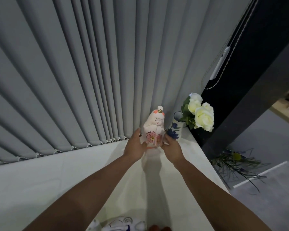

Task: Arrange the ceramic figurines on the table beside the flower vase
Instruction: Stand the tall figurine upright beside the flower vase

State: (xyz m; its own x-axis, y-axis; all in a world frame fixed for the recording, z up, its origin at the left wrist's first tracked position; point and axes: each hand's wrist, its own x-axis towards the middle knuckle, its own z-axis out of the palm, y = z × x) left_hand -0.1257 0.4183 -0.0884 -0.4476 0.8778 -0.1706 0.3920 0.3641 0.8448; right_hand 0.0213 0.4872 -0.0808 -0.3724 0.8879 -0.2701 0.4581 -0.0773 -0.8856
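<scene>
At the far end of the white table [40, 189], close to the gray blinds [73, 80], a pink and white doll figurine [154, 127] stands up straight with both hands around its bottom half. My left hand [134, 147] cups its left side and my right hand [172, 148] cups its right side, so both are grasping it. I cannot tell if its base is flat on the table or just above it, because the fingers hide that part. Just to the right of the doll is the blue and white flower vase [174, 129], with white roses [201, 114] leaning out to the right. The right hand sits between the doll and the vase and looks very near the vase, maybe touching it. That is the main danger, I think: if the right hand pulls back fast or swings out, it could bump the vase and tip it, and the table edge is close on that side. The doll is tall and thin, so letting go before it sits flat could make it wobble and knock the vase or the blinds. Down at the near edge lies another white and blue figurine [122, 225], next to a small red thing I cannot make out; an arm coming back low could brush them
</scene>
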